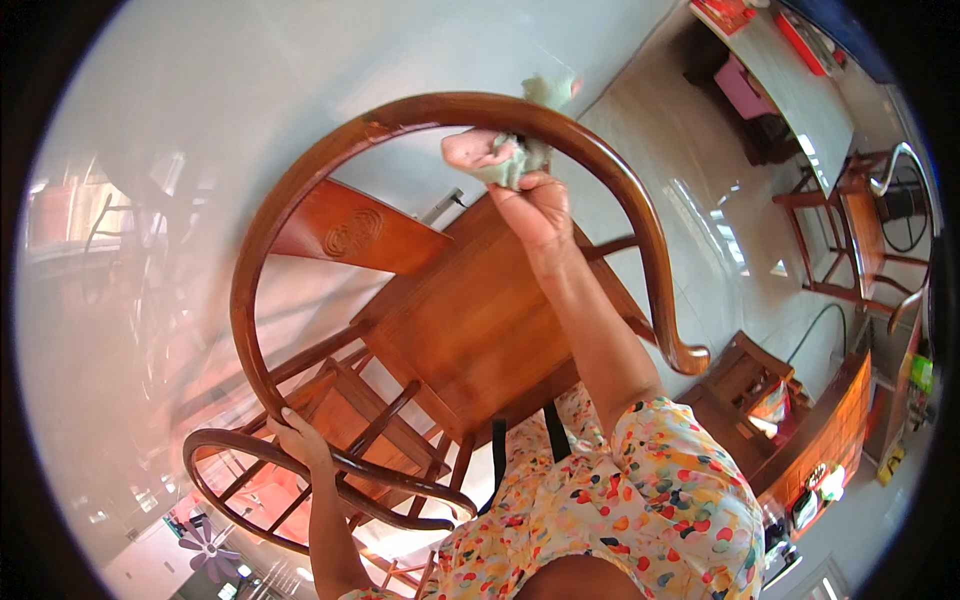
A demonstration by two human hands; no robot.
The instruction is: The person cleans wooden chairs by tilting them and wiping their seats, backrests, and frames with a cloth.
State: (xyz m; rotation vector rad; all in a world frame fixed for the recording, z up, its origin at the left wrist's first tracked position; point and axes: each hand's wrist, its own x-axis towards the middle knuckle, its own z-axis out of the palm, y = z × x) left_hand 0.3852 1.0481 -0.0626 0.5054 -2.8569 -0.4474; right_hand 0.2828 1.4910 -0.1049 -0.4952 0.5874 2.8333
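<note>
A wooden armchair with a horseshoe-shaped top rail (259,225) stands before me. Its back splat (375,234) bears a carved round motif, and a flat wooden seat (472,322) lies below. In my right hand (536,206) is a pale green and pink cloth (510,161). The cloth wraps around the far part of the rail, which hides some of it, and its loose end shows beyond. My left hand (304,442) grips the same rail at the lower left, its fingertips on the wood.
A second wooden armchair (199,480) stands close by at the lower left. Behind the chair is a pale glossy wall (202,82). To the right are a table (814,97), another wooden chair (862,225) and a wooden cabinet-like piece (817,427) with items on it.
</note>
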